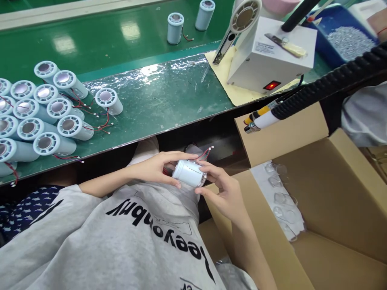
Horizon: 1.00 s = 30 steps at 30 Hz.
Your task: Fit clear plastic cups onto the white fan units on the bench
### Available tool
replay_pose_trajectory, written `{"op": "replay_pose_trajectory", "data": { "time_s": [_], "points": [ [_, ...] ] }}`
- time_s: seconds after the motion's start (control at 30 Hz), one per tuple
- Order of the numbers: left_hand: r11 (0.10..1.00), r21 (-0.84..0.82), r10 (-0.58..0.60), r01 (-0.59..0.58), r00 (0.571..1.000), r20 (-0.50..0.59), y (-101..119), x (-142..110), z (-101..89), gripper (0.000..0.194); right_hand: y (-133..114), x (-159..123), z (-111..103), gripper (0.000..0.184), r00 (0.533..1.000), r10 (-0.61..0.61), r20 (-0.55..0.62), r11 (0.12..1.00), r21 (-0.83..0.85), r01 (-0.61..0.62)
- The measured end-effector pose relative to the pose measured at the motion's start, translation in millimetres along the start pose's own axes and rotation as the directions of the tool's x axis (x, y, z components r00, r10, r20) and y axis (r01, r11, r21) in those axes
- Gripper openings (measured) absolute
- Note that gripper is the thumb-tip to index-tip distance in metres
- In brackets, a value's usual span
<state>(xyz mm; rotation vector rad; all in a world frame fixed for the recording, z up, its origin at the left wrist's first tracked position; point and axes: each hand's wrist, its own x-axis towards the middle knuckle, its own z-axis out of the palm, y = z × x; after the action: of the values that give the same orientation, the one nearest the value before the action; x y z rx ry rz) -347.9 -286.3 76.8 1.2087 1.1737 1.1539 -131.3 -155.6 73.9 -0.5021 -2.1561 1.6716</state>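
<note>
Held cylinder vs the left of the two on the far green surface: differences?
Pose: the held cylinder lies on its side; the far cylinder stands upright.
Contact: the left hand and right hand grip the held cylinder; the far cylinder is untouched.
View: the held cylinder shows mostly its side; the far cylinder also shows its round top.
Shared: pale blue bodies.

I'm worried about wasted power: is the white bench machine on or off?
On, it appears: the red rocker switch on the white bench machine is glowing.
</note>
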Motion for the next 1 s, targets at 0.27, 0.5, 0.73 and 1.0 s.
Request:
{"op": "replay_pose_trajectory", "data": {
  "time_s": [0.27, 0.5, 0.73, 1.0],
  "points": [
    [0.999, -0.044, -0.008, 0.008, 1.000, -0.009, 2.5, 2.8, 0.0, 0.078, 3.2, -4.8, -2.3, 0.035, 0.995, -0.097, -0.031, 0.985, -0.147, 0.091],
    [0.993, 0.119, 0.026, -0.025, 1.000, -0.005, 6.4, 2.9, 0.4, 0.076, 4.6, -7.9, -2.6, 0.036, 0.987, -0.156, -0.042, 0.977, -0.157, 0.148],
    [0.962, 0.212, 0.171, -0.172, 0.985, 0.026, 1.1, 3.4, -1.6, 0.072, 2.4, -5.7, -1.8, 0.040, 0.999, -0.007, -0.044, 1.000, 0.008, 0.007],
    [0.948, 0.237, 0.204, -0.211, 0.977, 0.055, -0.2, 3.8, -2.7, 0.071, 4.2, -5.4, -1.5, 0.045, 0.991, 0.133, -0.023, 0.973, 0.192, -0.127]
  ]
}}
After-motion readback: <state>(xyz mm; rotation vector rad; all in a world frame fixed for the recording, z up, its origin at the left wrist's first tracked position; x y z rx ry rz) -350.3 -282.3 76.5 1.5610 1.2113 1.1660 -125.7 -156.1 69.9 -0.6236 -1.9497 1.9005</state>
